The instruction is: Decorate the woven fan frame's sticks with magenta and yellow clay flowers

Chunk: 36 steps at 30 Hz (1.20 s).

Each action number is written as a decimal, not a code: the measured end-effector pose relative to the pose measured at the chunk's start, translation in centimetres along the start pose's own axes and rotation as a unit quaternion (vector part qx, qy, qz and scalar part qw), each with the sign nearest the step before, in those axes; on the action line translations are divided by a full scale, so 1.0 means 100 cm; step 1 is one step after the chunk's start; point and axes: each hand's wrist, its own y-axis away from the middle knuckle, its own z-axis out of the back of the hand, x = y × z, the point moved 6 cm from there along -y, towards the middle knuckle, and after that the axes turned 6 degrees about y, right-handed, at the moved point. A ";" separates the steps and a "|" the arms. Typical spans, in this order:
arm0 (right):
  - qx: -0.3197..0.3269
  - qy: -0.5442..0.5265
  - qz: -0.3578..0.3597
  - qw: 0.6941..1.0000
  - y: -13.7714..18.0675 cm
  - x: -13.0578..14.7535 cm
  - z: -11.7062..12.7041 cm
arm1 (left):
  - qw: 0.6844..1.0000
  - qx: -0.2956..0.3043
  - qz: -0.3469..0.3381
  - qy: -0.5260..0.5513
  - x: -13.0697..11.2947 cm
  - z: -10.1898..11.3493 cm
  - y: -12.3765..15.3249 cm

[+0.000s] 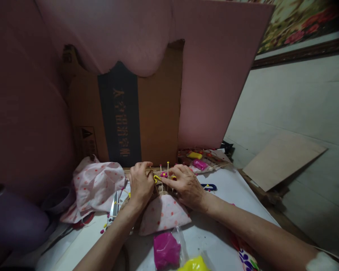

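My left hand (pixel 141 183) has its fingers bent around the left side of a woven straw piece (pixel 160 193) with a pink dotted cloth skirt (pixel 165 214). My right hand (pixel 188 186) reaches in from the right, a fingertip against a thin curled yellow strip (pixel 156 179) that looks like soft clay. Small magenta and yellow blobs (pixel 164 174), perhaps flowers, sit between the hands. Thin sticks with a yellow tip (pixel 168 163) and pink tips rise behind them. The fingers hide part of the straw piece.
Magenta clay (pixel 166 250) and yellow clay (pixel 194 264) in clear bags lie in front. At left are a crumpled dotted cloth (pixel 97 186), scissors (pixel 114 205) and a tape roll (pixel 58 199). A cardboard sheet (pixel 159 116) stands behind; more packets (pixel 199 164) lie back right.
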 end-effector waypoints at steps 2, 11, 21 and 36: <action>-0.013 -0.007 -0.004 1.000 0.001 -0.002 0.003 | 1.000 0.001 0.001 0.000 0.000 0.000 0.000; -0.009 0.001 -0.019 1.000 0.004 -0.004 0.001 | 1.000 0.002 0.002 -0.003 0.002 -0.002 -0.001; -0.001 0.018 -0.016 1.000 -0.001 -0.004 0.002 | 1.000 0.007 0.005 -0.002 0.001 -0.002 -0.001; 0.013 0.020 -0.013 1.000 -0.003 -0.003 0.006 | 1.000 0.001 -0.001 0.006 0.002 -0.002 -0.001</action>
